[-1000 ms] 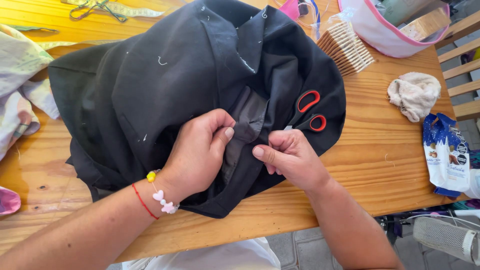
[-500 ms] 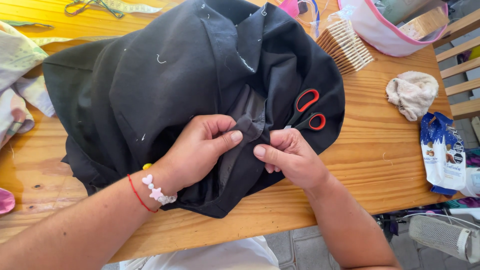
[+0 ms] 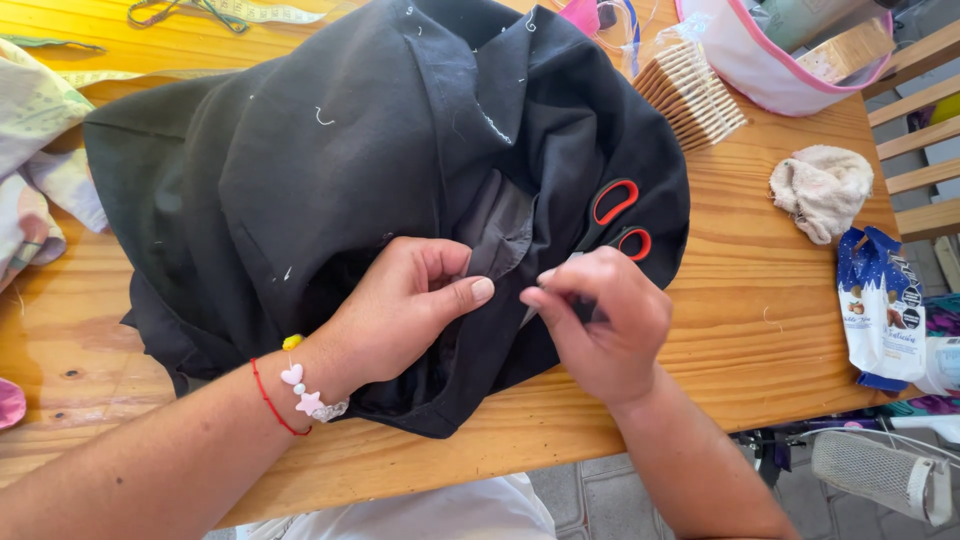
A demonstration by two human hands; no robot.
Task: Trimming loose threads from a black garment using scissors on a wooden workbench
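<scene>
On the wooden table (image 3: 760,330), black garment (image 3: 330,180) under two pinching hands

Head view, looking straight down. Across the middle of the tabletop, spread in a crumpled heap: the black garment, flecked with short white thread ends. Near its centre, opened up to bare a patch of grey lining (image 3: 500,230). Just left of that patch, resting on the cloth: left hand (image 3: 400,310), fingers curled, thumb pressed against forefinger on a fold of the black fabric; at the wrist, a red cord and a bead bracelet (image 3: 300,385). Facing it, thumb tips near but apart: right hand (image 3: 600,325), thumb and forefinger closed tip to tip on something too fine to make out, the other fingers tucked under. Just behind the right hand, lying on the garment and untouched: red-handled scissors (image 3: 615,215).

Judging by the scattered thread ends and the bared lining, somewhere in mid-course: part of the opening already dealt with, more of the edge by the left thumb left to go. Hard to say how much.

Around the edges: patterned fabric (image 3: 35,150) at left, measuring tape (image 3: 250,12) at top, pink-trimmed white bag (image 3: 760,60), stack of thin tan pieces (image 3: 690,90), beige rag (image 3: 822,190), blue and white packet (image 3: 880,305) at right
</scene>
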